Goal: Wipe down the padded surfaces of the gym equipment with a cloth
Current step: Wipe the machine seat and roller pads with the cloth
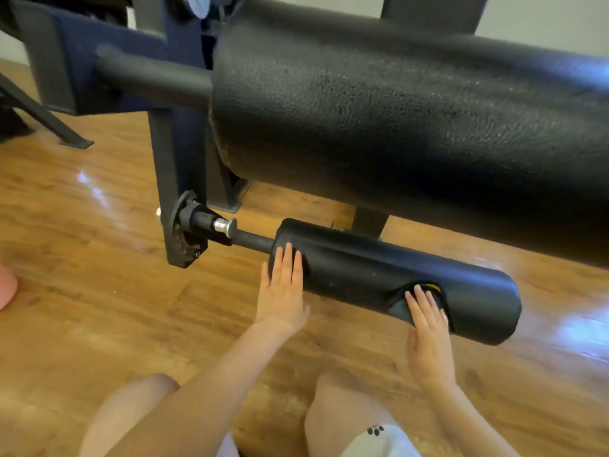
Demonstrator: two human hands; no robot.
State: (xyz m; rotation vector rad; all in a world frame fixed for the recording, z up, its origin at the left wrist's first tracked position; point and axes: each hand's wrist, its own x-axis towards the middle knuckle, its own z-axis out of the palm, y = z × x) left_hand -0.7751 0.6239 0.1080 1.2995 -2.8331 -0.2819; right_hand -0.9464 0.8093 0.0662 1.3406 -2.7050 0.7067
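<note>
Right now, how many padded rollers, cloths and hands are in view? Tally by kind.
Padded rollers: 2, the large upper roller and the small lower roller
Cloths: 1, the dark cloth
Hands: 2, left hand, right hand
Total: 5

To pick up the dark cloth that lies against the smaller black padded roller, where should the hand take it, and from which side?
Take the dark cloth at its loose left corner, coming from the near side. The right hand presses the rest flat against the smaller black padded roller, so only that corner shows free. The left hand lies flat on the roller's other end.
</note>
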